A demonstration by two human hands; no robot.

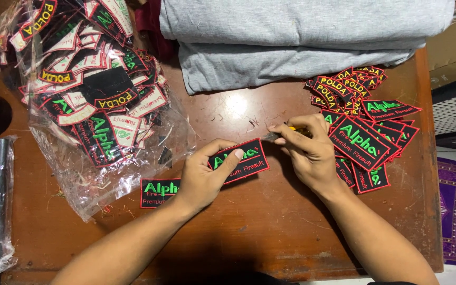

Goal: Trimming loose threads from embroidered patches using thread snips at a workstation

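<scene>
Left hand (201, 177) is closed on a black rectangular embroidered patch with red border and green lettering (240, 160), pinned flat on the brown wooden tabletop (270, 221). Right hand (307, 150) is clenched around a small yellow-handled tool (283, 133), touching the patch's upper right corner.

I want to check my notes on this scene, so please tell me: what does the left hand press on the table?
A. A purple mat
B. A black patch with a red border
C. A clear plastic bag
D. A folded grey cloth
B: the left hand rests its thumb on a black patch with a red border and green letters, flat on the wooden table.
</scene>
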